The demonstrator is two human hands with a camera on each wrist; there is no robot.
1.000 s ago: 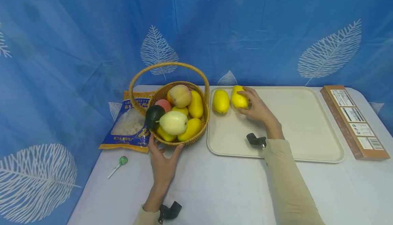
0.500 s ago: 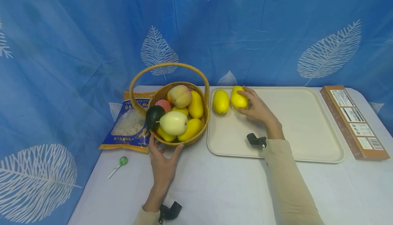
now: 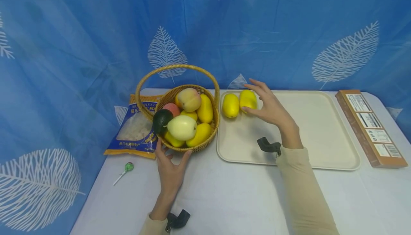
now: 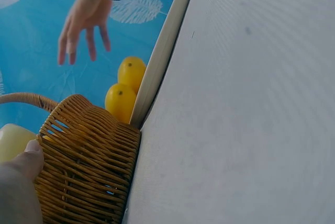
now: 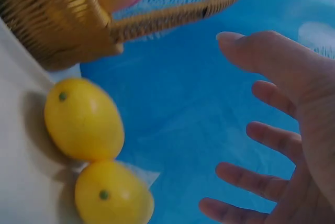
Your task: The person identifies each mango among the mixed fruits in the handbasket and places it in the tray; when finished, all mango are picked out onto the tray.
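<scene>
Two yellow mangoes lie side by side at the left end of a cream tray (image 3: 314,131): a left mango (image 3: 231,105) and a right mango (image 3: 248,100). My right hand (image 3: 273,110) hovers just right of them, fingers spread; the right wrist view shows a gap between the hand and both fruits. My left hand (image 3: 171,172) holds the front of a wicker basket (image 3: 212,138), its thumb (image 4: 32,156) on the rim. In the basket sit a pale green pear (image 3: 182,128), a peach (image 3: 189,100), a dark green avocado (image 3: 162,121), a red fruit (image 3: 171,110) and several yellow fruits.
A blue pasta bag (image 3: 135,131) lies left of the basket, partly behind it. A green lollipop (image 3: 129,167) is near the table's left edge. A long brown box (image 3: 369,128) lies right of the tray. A blue curtain (image 3: 273,31) hangs behind the table.
My right hand has let go of the right mango and drawn back to the right, its fingers spreading. That mango now lies slightly further left, close against the other. My left hand has stayed put.
</scene>
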